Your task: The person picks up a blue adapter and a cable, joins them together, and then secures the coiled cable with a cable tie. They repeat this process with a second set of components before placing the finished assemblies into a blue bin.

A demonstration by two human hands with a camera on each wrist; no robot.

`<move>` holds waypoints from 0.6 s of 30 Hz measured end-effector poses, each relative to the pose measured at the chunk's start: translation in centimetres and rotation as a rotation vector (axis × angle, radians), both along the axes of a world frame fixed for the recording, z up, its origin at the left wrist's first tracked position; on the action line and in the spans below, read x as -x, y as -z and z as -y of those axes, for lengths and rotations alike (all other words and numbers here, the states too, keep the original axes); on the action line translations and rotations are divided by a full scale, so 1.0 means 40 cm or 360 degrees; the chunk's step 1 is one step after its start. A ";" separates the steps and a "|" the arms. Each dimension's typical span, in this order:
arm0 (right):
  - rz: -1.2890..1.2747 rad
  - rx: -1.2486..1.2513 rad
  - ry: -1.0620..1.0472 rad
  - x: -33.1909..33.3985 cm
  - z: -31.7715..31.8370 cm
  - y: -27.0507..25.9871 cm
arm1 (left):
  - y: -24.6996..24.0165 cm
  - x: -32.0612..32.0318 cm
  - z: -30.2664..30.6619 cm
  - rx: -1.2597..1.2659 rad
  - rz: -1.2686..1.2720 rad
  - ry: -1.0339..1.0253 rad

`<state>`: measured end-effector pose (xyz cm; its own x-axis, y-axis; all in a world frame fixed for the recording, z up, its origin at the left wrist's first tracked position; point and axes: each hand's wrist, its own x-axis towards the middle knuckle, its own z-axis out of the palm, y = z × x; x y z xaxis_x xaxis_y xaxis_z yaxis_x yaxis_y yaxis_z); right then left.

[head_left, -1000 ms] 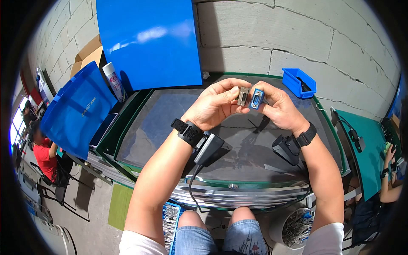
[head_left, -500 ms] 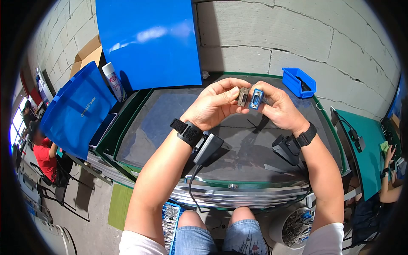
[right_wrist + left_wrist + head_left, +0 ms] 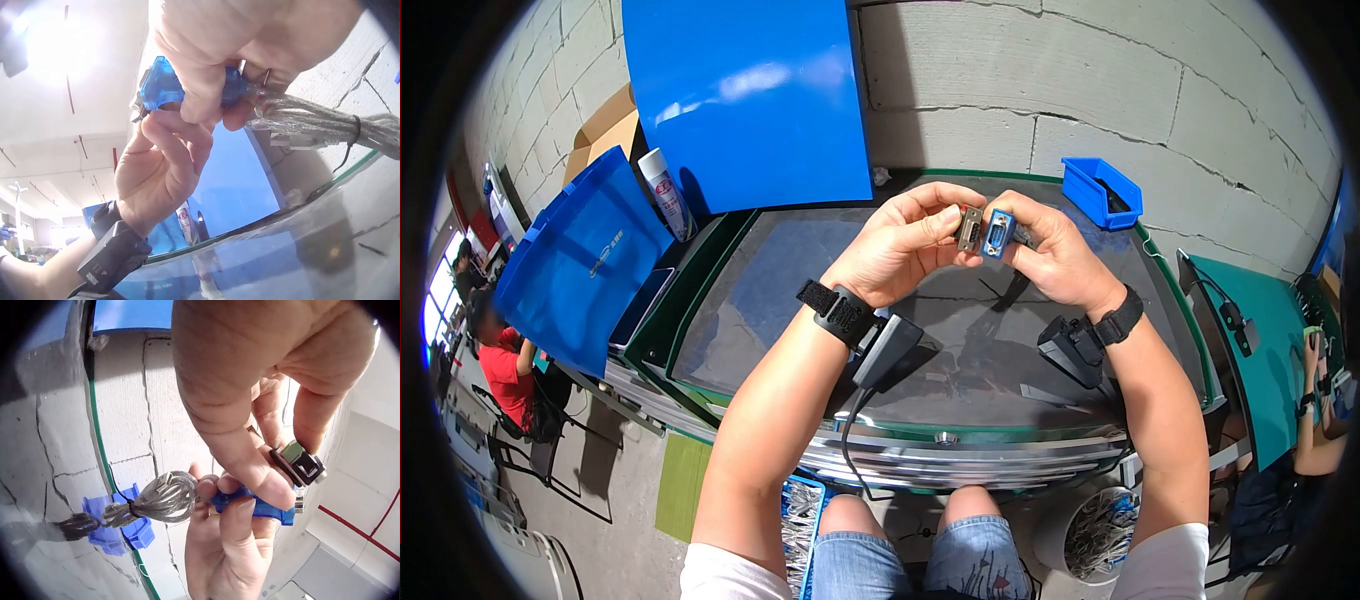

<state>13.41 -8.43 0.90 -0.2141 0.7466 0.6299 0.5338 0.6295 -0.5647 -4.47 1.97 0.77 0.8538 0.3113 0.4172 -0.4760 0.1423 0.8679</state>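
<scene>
Above the dark mat, my left hand (image 3: pixel 895 245) pinches a small metal-faced connector (image 3: pixel 970 229) between thumb and fingers; in the left wrist view this connector (image 3: pixel 299 464) shows a black and green body. Close beside it, my right hand (image 3: pixel 1060 250) grips a blue connector (image 3: pixel 999 234) with its pin face toward the head camera. The right wrist view shows the translucent blue housing (image 3: pixel 164 84) under the right thumb, with a clear cable (image 3: pixel 312 115) running from it. That cable (image 3: pixel 169 500) is coiled and bound with a black tie. Whether the two connectors touch, I cannot tell.
A small blue bin (image 3: pixel 1103 193) stands at the mat's back right. A spray can (image 3: pixel 667 195), a blue bag (image 3: pixel 590 260) and a big blue panel (image 3: pixel 750 100) are at the left. Below the table edge, a white bucket (image 3: pixel 1055 540) holds cables. Other people sit on both sides.
The blue connector has shifted slightly left and turned a little in my right hand. Both hands keep their grips, and the whole head view has moved slightly.
</scene>
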 end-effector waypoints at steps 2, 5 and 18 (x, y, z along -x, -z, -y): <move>0.0022 -0.0025 -0.0010 0.001 0.001 -0.002 | -0.002 0.001 0.004 0.0003 -0.0004 -0.0029; 0.0075 -0.0062 0.0029 0.002 0.005 -0.006 | -0.003 0.002 0.003 0.0000 -0.0027 -0.0036; 0.0121 -0.0101 0.0069 0.007 0.008 -0.010 | -0.003 0.001 0.003 -0.0028 -0.0027 -0.0092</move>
<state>13.14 -8.75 1.28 -0.2315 0.7153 0.6594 0.6008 0.6382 -0.4814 -4.53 1.83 0.89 0.8416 0.3533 0.4086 -0.4681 0.0996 0.8780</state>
